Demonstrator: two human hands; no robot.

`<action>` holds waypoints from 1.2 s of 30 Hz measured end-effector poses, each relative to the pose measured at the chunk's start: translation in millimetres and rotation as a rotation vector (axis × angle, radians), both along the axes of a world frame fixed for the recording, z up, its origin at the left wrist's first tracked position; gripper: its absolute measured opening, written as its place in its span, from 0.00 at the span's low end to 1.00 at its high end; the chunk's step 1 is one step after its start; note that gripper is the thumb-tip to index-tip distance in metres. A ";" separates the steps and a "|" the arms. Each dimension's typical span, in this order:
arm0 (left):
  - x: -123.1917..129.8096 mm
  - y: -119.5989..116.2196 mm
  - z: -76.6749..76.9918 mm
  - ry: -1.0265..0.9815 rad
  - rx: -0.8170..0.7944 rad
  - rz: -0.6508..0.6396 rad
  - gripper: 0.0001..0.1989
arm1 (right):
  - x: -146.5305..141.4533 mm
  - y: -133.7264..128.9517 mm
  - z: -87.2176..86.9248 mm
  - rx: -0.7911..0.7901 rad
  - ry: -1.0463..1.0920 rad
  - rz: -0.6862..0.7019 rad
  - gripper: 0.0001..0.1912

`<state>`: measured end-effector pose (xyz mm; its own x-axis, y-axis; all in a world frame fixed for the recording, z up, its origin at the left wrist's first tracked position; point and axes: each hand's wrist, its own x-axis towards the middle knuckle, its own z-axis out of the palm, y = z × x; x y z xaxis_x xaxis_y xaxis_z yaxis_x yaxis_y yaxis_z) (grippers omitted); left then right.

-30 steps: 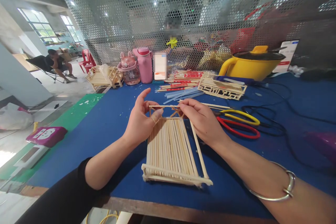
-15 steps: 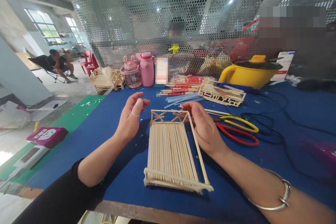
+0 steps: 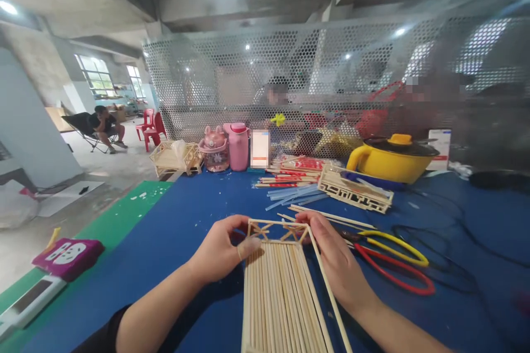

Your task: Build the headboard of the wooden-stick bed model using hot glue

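Observation:
A frame of pale wooden sticks (image 3: 281, 292) lies on the blue table, its near end cut off by the bottom of the view. Small crossed sticks form a rail at its far end. My left hand (image 3: 226, 248) grips the far left corner, thumb on top of the sticks and fingers behind the rail. At the far right corner my right hand (image 3: 331, 253) is closed around the upright and the side rail, with its fingertips partly hidden behind the wood.
Red and yellow handled scissors (image 3: 397, 270) lie right of my right hand. Behind are loose sticks (image 3: 331, 216), blue glue sticks (image 3: 293, 194), a second stick frame (image 3: 356, 190), a yellow pot (image 3: 393, 160) and pink bottles (image 3: 238, 149). A person (image 3: 108, 127) sits far left.
My left hand has moved in from beside the frame and taken hold of its far left corner. The view has tilted up, so the table things sit lower. My right hand stays at the right corner.

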<state>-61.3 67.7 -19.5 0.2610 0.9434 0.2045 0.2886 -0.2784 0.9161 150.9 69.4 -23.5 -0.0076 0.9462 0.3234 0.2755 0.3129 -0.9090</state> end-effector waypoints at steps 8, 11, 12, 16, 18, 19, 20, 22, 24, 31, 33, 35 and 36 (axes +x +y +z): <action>7.8 -6.5 -1.7 0.054 0.030 -0.026 0.06 | -3.4 -1.2 4.6 -0.091 0.011 -0.024 0.19; 8.6 -7.4 -3.1 0.037 0.006 -0.020 0.06 | -3.7 -0.4 7.2 -0.134 0.013 -0.034 0.14; 8.5 -7.1 -4.3 0.036 0.001 -0.015 0.07 | -3.8 -0.4 8.1 -0.141 0.020 -0.038 0.13; 6.7 -3.4 -12.1 0.010 -0.037 0.000 0.11 | -4.6 -1.4 9.7 -0.115 0.048 -0.046 0.12; 5.5 -1.1 -15.6 -0.013 -0.069 0.017 0.13 | -5.9 -1.7 7.7 -0.179 0.102 -0.039 0.15; 5.2 -0.2 -16.6 -0.019 -0.079 0.034 0.14 | -6.7 -1.4 5.8 -0.222 0.132 -0.039 0.17; 5.0 0.4 -17.0 -0.019 -0.085 0.055 0.14 | -7.5 -0.9 3.5 -0.261 0.157 -0.034 0.19; 5.4 0.8 -16.5 -0.009 -0.091 0.095 0.14 | -8.6 0.8 -2.2 -0.311 0.192 -0.015 0.22; 6.5 0.4 -15.1 0.005 -0.087 0.120 0.13 | -9.0 3.3 -8.2 -0.311 0.225 0.005 0.24; 6.8 -0.9 -12.9 -0.012 -0.070 0.144 0.12 | -10.1 6.4 -14.4 -0.228 0.343 0.016 0.26; 6.2 -1.4 -12.5 -0.050 -0.038 0.122 0.20 | -10.8 5.2 -12.9 -0.228 0.330 0.022 0.26; 6.6 -2.2 -12.1 -0.066 0.024 0.137 0.30 | -11.2 4.0 -13.0 -0.222 0.315 0.039 0.25; 7.4 -2.6 -12.0 -0.072 0.050 0.154 0.32 | -11.2 3.6 -13.8 -0.218 0.305 0.048 0.24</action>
